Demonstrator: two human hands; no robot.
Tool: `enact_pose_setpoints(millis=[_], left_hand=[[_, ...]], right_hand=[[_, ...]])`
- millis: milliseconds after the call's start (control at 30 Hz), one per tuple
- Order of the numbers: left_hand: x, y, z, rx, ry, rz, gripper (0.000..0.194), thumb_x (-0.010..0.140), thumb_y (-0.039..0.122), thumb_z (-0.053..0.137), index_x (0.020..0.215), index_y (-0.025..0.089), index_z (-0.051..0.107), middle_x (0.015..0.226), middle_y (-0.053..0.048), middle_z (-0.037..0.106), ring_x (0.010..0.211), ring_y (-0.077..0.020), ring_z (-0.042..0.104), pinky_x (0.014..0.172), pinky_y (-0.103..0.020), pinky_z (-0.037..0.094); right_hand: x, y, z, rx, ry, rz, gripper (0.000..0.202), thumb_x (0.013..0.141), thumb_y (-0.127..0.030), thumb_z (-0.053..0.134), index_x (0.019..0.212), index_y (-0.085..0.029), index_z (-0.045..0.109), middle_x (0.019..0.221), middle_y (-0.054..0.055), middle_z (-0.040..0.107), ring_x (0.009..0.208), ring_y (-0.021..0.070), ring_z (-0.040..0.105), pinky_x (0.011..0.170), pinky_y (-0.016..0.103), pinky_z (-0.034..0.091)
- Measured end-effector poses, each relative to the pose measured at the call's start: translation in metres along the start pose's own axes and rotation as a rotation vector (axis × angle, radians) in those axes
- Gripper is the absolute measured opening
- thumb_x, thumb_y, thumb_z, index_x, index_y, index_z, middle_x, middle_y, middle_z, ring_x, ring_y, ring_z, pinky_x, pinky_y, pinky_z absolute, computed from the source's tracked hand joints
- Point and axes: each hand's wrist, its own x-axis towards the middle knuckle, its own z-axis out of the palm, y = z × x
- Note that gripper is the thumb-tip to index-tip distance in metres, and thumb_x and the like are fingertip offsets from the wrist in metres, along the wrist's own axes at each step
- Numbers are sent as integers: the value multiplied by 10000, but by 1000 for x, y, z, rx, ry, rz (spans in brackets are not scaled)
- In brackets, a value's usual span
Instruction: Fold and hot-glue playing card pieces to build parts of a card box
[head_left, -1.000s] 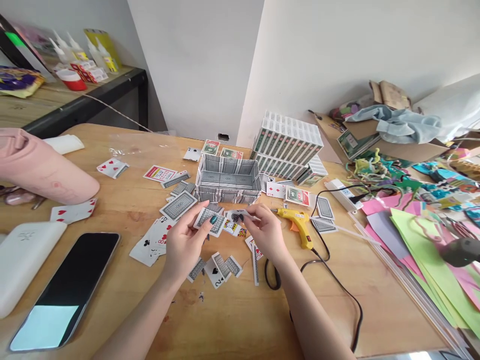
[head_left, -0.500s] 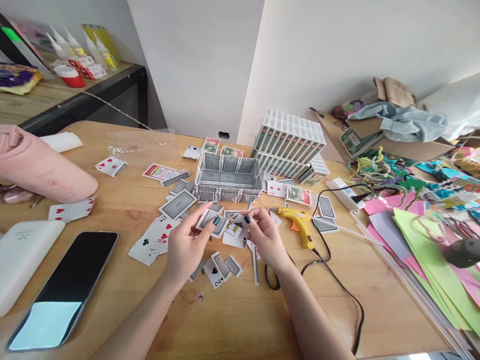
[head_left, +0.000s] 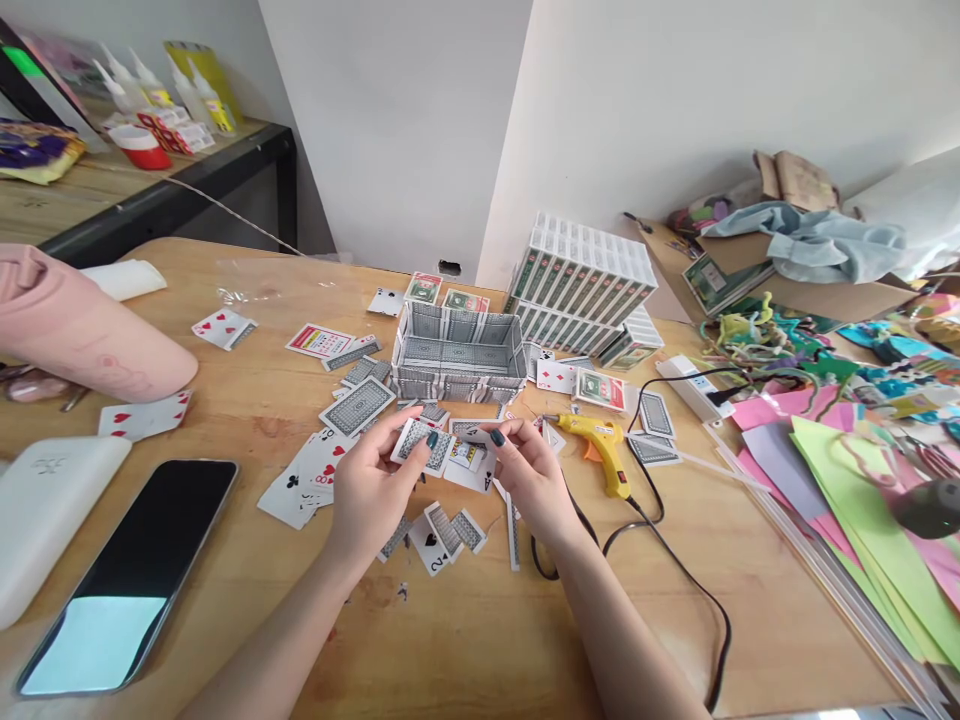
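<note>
Near the middle of the wooden table (head_left: 450,660), my left hand (head_left: 379,485) pinches a patterned playing card (head_left: 420,447) between thumb and fingers. My right hand (head_left: 532,475) has its thumb and fingertips closed on the edge of another card piece (head_left: 466,430), which meets the first card's right side. Beneath it a picture card (head_left: 468,458) shows. Just behind my hands stands an open box made of cards (head_left: 457,385). Loose cards (head_left: 358,405) lie to the left, and cut pieces with a two of spades (head_left: 433,540) are below my hands.
A yellow glue gun (head_left: 604,450) with a black cord lies to the right. Stacked card packs (head_left: 581,275) stand behind. A phone (head_left: 135,570), white case (head_left: 52,520) and pink roll (head_left: 97,330) are at left. Coloured paper (head_left: 862,510) covers the right side.
My right hand has turned the card piece at its fingertips to lie flatter, beside the card in my left hand. The left hand stays almost in place.
</note>
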Motion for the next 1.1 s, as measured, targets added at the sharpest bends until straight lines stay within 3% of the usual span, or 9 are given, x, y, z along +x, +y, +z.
enact_pose_setpoints(millis=[300,533,1100], left_hand=[[-1,6,0,-44,-2,-72,326,719,251,624,1039,190,627,799,-14,670,586,-95,519,511,-183,439],[0,9,0,-29,14,-97,318,716,238,620,1030,185,628,702,6,652,529,-88,504,493,-184,425],[0,6,0,-26,3,-89,304,718,225,617,1021,200,624,747,0,676,575,-106,555,517,-189,446]], right_hand=[[-1,-3,0,15,6,17,160,815,-360,590,791,-226,507,975,20,610,707,113,510,613,236,401],[-5,-10,3,-2,-44,10,147,812,-352,591,823,-225,519,996,38,615,818,148,545,691,268,419],[-8,-17,5,2,-77,38,139,821,-347,584,833,-222,525,1018,48,620,872,161,533,736,288,415]])
